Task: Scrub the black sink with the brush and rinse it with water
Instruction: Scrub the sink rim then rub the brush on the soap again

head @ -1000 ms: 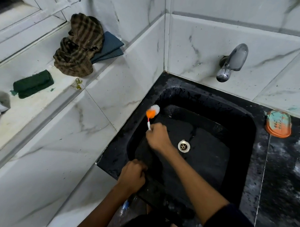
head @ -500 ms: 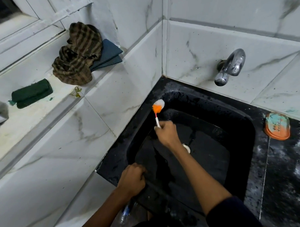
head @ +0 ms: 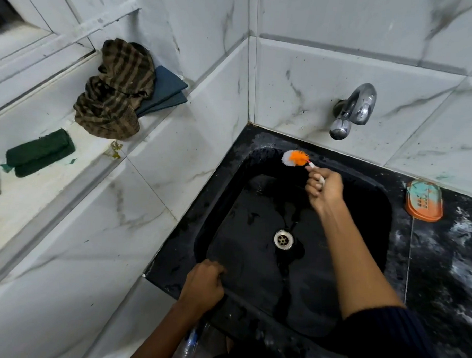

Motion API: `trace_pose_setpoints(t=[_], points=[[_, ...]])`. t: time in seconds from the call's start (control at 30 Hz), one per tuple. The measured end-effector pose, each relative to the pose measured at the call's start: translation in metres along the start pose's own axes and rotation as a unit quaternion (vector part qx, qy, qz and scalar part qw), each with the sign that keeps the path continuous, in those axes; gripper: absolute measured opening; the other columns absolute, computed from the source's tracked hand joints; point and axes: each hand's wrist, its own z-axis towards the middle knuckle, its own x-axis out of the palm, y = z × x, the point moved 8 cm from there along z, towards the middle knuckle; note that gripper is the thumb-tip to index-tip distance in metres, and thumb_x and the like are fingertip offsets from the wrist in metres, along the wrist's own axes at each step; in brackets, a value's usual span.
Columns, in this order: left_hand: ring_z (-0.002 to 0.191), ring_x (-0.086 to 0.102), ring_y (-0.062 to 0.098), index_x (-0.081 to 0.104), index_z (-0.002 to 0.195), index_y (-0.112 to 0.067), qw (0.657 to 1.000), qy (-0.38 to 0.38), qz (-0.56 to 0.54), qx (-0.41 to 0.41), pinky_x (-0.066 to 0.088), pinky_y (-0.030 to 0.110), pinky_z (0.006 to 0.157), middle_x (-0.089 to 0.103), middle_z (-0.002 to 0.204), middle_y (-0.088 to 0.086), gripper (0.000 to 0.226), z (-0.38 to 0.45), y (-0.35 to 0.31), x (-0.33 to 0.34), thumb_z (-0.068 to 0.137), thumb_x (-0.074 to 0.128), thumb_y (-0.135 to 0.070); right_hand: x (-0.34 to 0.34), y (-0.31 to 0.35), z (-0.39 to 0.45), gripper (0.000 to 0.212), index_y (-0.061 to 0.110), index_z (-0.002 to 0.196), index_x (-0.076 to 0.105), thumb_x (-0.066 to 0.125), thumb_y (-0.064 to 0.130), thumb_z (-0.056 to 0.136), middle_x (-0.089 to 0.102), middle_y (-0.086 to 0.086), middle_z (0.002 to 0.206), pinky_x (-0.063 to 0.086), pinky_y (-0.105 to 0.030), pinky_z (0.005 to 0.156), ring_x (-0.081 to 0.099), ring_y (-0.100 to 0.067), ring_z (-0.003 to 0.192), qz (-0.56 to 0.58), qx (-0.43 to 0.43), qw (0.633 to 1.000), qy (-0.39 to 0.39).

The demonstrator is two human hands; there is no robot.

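I see right hand (head: pixel 324 187) fisted round brush (head: pixel 297 159) handle; head points up-left from fingers, touching back rim of black sink (head: pixel 389 211). Left hand (head: pixel 204 283) curled over near rim, well apart.

The sink (head: pixel 253 259) looks like dark stone, wet and a bit shiny. The tap (head: pixel 352 110) is bright shiny metal, and the wall tiles (head: pixel 313 87) are smooth and glossy. The striped cloth (head: pixel 115 89) looks soft and crumpled.
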Motion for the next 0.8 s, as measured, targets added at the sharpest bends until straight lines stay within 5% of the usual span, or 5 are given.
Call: trace_pose_setpoints(t=[0.1, 0.27, 0.47, 0.8], points=[[0.105, 0.06, 0.021, 0.07, 0.111, -0.021, 1.0, 0.005, 0.004, 0.0, 0.05, 0.031, 0.087, 0.064, 0.11, 0.003, 0.046, 0.001, -0.001, 0.001, 0.074, 0.046, -0.008, -0.012, 0.024, -0.004, 0.02, 0.0, 0.089, 0.054, 0.034, 0.005, 0.092, 0.035, 0.007, 0.046, 0.016, -0.017, 0.026, 0.024, -0.002, 0.03, 0.028, -0.003, 1.0, 0.006], [0.111, 0.058, 0.022, 0.067, 0.118, -0.021, 0.999, 0.015, 0.028, 0.006, 0.048, 0.032, 0.092, 0.063, 0.116, 0.002, 0.047, 0.002, -0.009, 0.004, 0.077, 0.049, -0.007, -0.014, 0.012, 0.001, 0.013, 0.002, 0.082, 0.052, 0.04, 0.0, 0.085, 0.034, 0.005, 0.047, 0.014, -0.014, 0.029, 0.022, -0.004, 0.029, -0.108, 0.01, 0.992, -0.067], [0.116, 0.056, 0.02, 0.068, 0.119, -0.019, 1.0, 0.01, 0.025, 0.008, 0.046, 0.03, 0.092, 0.063, 0.12, 0.002, 0.046, 0.004, -0.007, 0.001, 0.08, 0.049, -0.004, -0.017, 0.038, -0.021, 0.017, 0.01, 0.069, 0.049, 0.043, -0.003, 0.079, 0.037, 0.005, 0.04, 0.015, -0.013, 0.035, 0.023, -0.007, 0.03, -0.147, -0.078, 0.976, -0.14], [0.106, 0.063, 0.018, 0.069, 0.107, -0.02, 0.999, 0.015, 0.035, 0.009, 0.048, 0.029, 0.085, 0.068, 0.112, -0.002, 0.039, 0.01, -0.014, 0.005, 0.076, 0.048, -0.011, -0.132, 0.077, -0.058, 0.016, 0.008, 0.063, 0.048, 0.044, -0.003, 0.074, 0.038, -0.005, 0.053, 0.017, -0.015, 0.037, 0.025, -0.01, 0.029, -0.207, -0.109, 0.929, -0.286]])
